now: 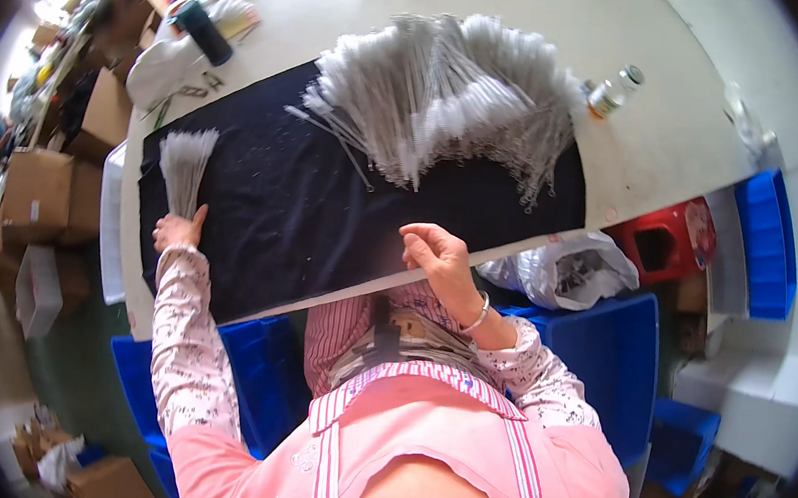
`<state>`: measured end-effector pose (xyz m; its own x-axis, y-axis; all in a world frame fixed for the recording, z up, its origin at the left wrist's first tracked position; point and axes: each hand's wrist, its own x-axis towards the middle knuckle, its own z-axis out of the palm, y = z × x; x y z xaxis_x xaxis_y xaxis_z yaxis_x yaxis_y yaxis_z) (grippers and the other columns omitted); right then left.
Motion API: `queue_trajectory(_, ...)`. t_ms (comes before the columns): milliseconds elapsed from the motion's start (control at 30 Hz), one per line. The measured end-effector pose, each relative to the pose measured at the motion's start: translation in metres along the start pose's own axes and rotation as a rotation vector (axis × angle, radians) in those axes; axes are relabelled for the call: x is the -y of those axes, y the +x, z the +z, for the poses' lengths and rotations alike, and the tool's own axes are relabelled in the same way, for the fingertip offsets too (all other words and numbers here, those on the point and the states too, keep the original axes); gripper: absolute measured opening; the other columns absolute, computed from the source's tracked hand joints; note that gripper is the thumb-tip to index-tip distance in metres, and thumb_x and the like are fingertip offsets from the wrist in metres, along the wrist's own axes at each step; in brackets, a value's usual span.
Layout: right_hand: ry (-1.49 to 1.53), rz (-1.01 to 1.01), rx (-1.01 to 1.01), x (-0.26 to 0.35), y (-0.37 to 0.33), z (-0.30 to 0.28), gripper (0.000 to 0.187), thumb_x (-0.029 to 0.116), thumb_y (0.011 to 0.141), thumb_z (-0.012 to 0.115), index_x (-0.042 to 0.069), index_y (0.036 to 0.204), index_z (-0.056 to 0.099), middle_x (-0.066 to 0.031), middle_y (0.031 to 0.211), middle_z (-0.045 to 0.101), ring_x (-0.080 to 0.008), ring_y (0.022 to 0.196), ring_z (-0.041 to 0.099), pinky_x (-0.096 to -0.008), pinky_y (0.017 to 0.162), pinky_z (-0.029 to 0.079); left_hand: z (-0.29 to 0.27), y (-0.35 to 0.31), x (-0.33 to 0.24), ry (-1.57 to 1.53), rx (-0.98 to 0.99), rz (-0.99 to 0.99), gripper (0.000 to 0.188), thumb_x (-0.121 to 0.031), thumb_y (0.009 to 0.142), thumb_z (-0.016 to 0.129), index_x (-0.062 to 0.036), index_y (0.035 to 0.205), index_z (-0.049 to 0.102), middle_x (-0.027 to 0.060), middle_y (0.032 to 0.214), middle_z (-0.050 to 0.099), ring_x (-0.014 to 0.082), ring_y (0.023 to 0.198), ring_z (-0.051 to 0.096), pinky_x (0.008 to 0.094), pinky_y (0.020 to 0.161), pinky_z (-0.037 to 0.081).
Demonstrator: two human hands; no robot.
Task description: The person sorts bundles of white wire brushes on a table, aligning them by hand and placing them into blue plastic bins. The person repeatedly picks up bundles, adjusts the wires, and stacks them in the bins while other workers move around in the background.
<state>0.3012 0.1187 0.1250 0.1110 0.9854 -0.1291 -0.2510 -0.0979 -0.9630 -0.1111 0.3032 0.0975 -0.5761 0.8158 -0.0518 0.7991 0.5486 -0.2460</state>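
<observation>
My left hand is closed round the lower end of a bundle of thin wire brushes at the left of a dark cloth. Their white bristle heads fan out away from me. Over the cloth's near edge hovers my right hand, its fingers loosely bent and apart, with nothing visible in them. Beyond it lies a large heap of the same wire brushes, bristles mostly to the far side and looped wire ends toward me. A few loose brushes stick out at the heap's left.
The cloth covers part of a white table. A dark bottle stands far left and a small glass jar far right. Beside the near right edge are a plastic bag, a red container and blue bins. Cardboard boxes stand left.
</observation>
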Motion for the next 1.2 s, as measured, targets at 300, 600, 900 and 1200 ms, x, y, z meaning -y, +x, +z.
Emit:
queue_trajectory(300,-0.283,-0.327,-0.006,0.080,0.053,-0.055,0.014,0.010,0.089,0.061,-0.002,0.095,0.064,-0.0008,0.075,0.062,-0.0064,0.068,0.058,-0.0201,0.059,0.047,-0.036,-0.006,0.030,-0.099,0.266,0.189,0.098,-0.068,0.067,0.064,0.0023,0.132,0.042,0.0208,0.136,0.044,0.0362,0.124,0.045,0.0453,0.102,0.037)
queue_trajectory(600,-0.779,-0.334,-0.262,0.124,0.223,-0.116,0.026,0.027,0.082,0.066,0.001,0.087,0.069,-0.0105,0.079,0.069,-0.0175,0.073,0.065,-0.0295,0.069,0.050,-0.132,-0.067,-0.110,-1.134,0.349,0.714,0.049,-0.038,0.083,0.067,0.0039,0.109,0.063,0.0086,0.088,0.065,0.0153,0.079,0.060,0.0281,0.069,0.048)
queue_trajectory(900,-1.349,-0.019,-0.302,0.119,0.276,-0.094,0.039,0.037,0.082,0.061,-0.001,0.092,0.068,-0.0204,0.099,0.066,-0.0330,0.095,0.064,-0.0392,0.087,0.050,-0.168,-0.141,-0.301,-1.384,0.908,0.541,0.045,-0.031,0.082,0.070,0.0083,0.098,0.055,0.0109,0.092,0.056,0.0178,0.078,0.060,0.0285,0.070,0.053)
queue_trajectory(1200,-1.364,0.111,-0.149,0.120,0.288,-0.090,0.059,0.049,0.080,0.060,-0.006,0.101,0.064,-0.0268,0.108,0.061,-0.0376,0.105,0.059,-0.0410,0.092,0.046,-0.158,-0.139,-0.365,-1.063,0.771,0.540,0.063,-0.041,0.071,0.074,0.0069,0.110,0.062,0.0190,0.115,0.062,0.0275,0.108,0.059,0.0347,0.092,0.044)
